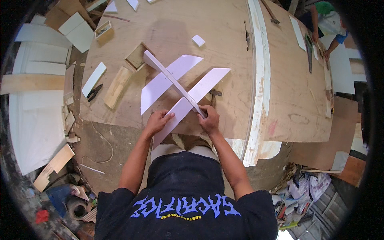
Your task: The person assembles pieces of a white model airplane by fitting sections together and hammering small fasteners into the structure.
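Observation:
A pale, whitish assembly of boards lies over the near part of the wooden worktable [224, 32]. One long narrow board [172, 80] runs across two wider slanted-end boards [170, 85], forming a double cross. My left hand [157, 122] pinches the edge of the nearer wide board [210, 84], thumb on top. My right hand [209, 119] is closed round the near end of the narrow board. Just beyond my right hand, a hammer [216, 93] lies partly beneath the assembly.
Left on the table are a wood block [118, 87], an open wooden box [136, 57], pliers [94, 93], a white strip [94, 79] and a nail box [103, 31]. A long white beam [262, 72] crosses the table. Another person's hands [320, 44] work at far right near a saw [309, 54].

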The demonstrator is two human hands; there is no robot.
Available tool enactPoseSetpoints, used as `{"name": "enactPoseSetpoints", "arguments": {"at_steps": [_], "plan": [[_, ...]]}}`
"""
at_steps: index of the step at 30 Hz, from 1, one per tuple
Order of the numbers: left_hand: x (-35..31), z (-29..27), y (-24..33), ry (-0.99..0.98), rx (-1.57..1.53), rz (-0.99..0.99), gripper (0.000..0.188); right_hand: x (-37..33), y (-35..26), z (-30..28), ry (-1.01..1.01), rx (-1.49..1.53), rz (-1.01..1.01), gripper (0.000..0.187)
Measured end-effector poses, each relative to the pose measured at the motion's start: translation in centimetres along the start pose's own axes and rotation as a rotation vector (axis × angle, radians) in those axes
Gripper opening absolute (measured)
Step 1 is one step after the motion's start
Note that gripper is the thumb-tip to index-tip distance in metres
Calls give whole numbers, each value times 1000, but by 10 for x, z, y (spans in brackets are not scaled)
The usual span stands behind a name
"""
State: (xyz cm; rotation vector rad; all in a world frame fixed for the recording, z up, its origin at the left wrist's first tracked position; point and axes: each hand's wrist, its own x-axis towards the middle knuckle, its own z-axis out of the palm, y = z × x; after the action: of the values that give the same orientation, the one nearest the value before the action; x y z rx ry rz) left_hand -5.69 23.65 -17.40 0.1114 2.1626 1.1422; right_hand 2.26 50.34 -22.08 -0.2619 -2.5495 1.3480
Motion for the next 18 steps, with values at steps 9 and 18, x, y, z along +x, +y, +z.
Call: {"name": "enactPoseSetpoints", "arguments": {"at_steps": [9, 18], "plan": [[2, -4, 29, -10, 133, -83, 53, 1, 12, 4, 22, -39, -68, 39], [34, 7, 47, -40, 195, -93, 59, -1, 5, 1, -12, -58, -40, 39]]}}
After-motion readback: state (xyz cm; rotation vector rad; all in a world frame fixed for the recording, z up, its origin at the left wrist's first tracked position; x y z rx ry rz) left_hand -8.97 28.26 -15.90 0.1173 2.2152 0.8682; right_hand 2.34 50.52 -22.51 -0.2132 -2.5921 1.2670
